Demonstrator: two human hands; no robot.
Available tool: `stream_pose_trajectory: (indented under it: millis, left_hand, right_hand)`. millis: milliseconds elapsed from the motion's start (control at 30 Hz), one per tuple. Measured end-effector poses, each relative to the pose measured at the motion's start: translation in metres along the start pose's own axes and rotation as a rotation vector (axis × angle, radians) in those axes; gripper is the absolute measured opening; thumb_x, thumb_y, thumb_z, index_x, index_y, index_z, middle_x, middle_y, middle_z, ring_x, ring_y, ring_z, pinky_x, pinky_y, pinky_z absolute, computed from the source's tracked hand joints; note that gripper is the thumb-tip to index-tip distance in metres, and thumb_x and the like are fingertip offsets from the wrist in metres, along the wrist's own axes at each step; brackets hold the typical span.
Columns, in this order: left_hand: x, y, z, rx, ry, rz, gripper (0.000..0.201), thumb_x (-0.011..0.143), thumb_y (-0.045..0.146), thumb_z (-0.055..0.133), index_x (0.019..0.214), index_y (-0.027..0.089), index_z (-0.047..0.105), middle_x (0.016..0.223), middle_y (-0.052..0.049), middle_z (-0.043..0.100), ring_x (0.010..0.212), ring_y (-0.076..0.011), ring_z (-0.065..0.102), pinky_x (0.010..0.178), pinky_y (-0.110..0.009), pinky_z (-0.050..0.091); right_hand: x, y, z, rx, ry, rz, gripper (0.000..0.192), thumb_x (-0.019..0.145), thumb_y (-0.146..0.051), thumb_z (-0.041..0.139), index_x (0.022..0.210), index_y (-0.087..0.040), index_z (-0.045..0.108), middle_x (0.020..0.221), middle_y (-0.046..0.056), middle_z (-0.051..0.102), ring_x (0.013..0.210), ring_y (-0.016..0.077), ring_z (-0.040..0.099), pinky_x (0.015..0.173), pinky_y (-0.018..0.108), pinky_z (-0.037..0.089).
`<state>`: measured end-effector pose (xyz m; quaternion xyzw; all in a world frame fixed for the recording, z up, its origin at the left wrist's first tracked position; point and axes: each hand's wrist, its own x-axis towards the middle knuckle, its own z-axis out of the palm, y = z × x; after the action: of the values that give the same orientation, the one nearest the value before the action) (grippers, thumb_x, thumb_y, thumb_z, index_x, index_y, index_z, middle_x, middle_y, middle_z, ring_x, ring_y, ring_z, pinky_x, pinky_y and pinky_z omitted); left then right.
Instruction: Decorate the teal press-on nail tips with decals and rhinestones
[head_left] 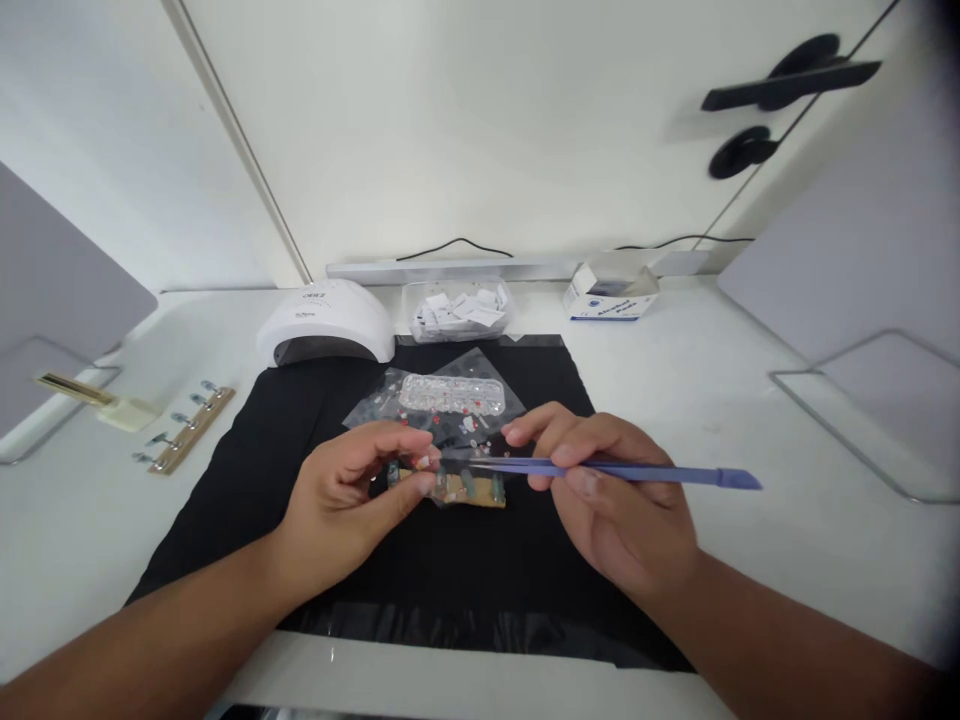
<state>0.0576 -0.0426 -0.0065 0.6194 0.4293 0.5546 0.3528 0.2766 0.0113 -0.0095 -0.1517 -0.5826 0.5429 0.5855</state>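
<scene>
Tweezers (645, 473), slim and purple, lie across the right hand (626, 500), gripped between thumb and fingers, the hand half curled and the points aimed left. Opposite, I see the left hand (337, 500) with thumb and fingers nearly together, pinching a small red-and-white piece (424, 462). From where I stand I can't tell whether the tweezers touch it, or whether their points have hold of anything. The piece is up over a wooden strip (491, 497) carrying a row of greenish clear tips (469, 484), partly hidden by the left hand. Just beyond lies a clear case (450, 394) on clear film (373, 402), with red and white bits (469, 424) scattered nearby. Under all this is a black cloth (480, 570) on the white table (720, 390). Near the cloth's far left corner stands a white lamp (326, 315); beside it, a tub (450, 334) heaped with white packets (465, 308), and farther right an opened box (611, 303) marked "Alcohol Pads". Off the cloth to the left, another strip (196, 430) holds its own row.
</scene>
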Motion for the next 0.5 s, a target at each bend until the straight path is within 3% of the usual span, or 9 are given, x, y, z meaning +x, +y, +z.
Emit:
stream_pose_trajectory:
  millis: [233, 500]
  left_hand:
    - [-0.0028, -0.0014, -0.0012, 0.171, -0.035, 0.135, 0.050, 0.084, 0.005, 0.070, 0.123, 0.036, 0.066, 0.109, 0.004, 0.075, 0.098, -0.0098, 0.070, 0.094, -0.020, 0.053]
    - [-0.0015, 0.0024, -0.0039, 0.240, -0.189, 0.237, 0.048, 0.086, 0.009, 0.067, 0.130, 0.027, 0.062, 0.112, -0.004, 0.073, 0.107, -0.0151, 0.067, 0.103, -0.026, 0.049]
  right_hand:
    - [-0.0003, -0.0006, 0.0029, 0.006, 0.058, -0.020, 0.008, 0.088, -0.025, 0.067, 0.086, -0.027, 0.075, 0.064, 0.002, 0.068, 0.087, 0.0224, 0.064, 0.086, 0.041, 0.051]
    - [0.0009, -0.0019, 0.0033, 0.018, 0.058, 0.012, 0.008, 0.086, -0.024, 0.068, 0.085, -0.027, 0.075, 0.062, 0.000, 0.067, 0.082, 0.0203, 0.066, 0.077, 0.036, 0.054]
